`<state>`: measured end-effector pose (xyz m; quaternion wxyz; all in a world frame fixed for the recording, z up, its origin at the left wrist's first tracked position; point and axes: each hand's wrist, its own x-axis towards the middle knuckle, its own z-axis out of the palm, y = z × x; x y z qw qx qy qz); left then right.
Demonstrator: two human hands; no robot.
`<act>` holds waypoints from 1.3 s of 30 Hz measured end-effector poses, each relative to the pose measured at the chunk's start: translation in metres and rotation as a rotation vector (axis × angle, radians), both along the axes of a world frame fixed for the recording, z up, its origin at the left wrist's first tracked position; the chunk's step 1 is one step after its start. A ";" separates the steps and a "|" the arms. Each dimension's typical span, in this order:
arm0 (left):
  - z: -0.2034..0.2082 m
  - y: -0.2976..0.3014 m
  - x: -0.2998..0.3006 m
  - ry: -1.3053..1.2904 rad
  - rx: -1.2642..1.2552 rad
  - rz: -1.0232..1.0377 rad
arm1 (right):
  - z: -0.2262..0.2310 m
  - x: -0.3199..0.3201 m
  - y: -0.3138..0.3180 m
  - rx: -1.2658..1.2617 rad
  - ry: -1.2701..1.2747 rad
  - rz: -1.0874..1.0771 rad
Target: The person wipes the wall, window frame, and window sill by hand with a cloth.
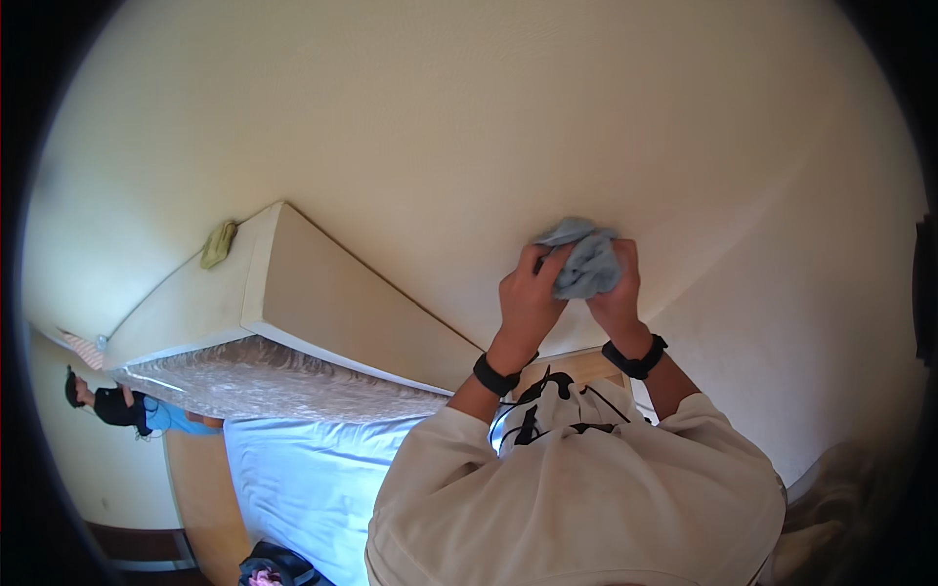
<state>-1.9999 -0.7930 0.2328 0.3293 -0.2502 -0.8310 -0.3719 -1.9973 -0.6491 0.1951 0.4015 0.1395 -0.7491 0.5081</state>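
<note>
Two grips: left hand (531, 299) and right hand (618, 303), fingers curled onto the cloth (588, 264)
Cloth: right of frame centre, slightly above — bunched between both hands
Long axis: none clear
Nearer hand: neither — both touch it

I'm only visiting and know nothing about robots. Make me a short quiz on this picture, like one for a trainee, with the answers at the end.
1. What do the left hand and right hand hold together?
2. True or false: the yellow-green cloth is in the left hand.
3. Where in the picture does the other person appear? A) top centre; B) far right; C) far left.

Key:
1. A crumpled blue-grey cloth.
2. False; it lies on the off-white headboard.
3. C.
</note>
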 end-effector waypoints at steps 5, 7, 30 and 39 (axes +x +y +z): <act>-0.011 -0.046 0.017 -0.070 0.018 0.121 | 0.013 0.005 -0.041 0.178 -0.083 0.101; -0.007 -0.057 0.016 0.071 0.065 0.227 | 0.029 0.000 -0.057 0.211 -0.035 0.191; -0.029 0.025 0.000 -0.052 -0.078 -0.084 | -0.044 0.002 0.022 -0.231 -0.161 0.149; 0.022 -0.034 0.009 0.059 0.087 0.136 | 0.054 -0.008 -0.036 0.185 0.057 0.080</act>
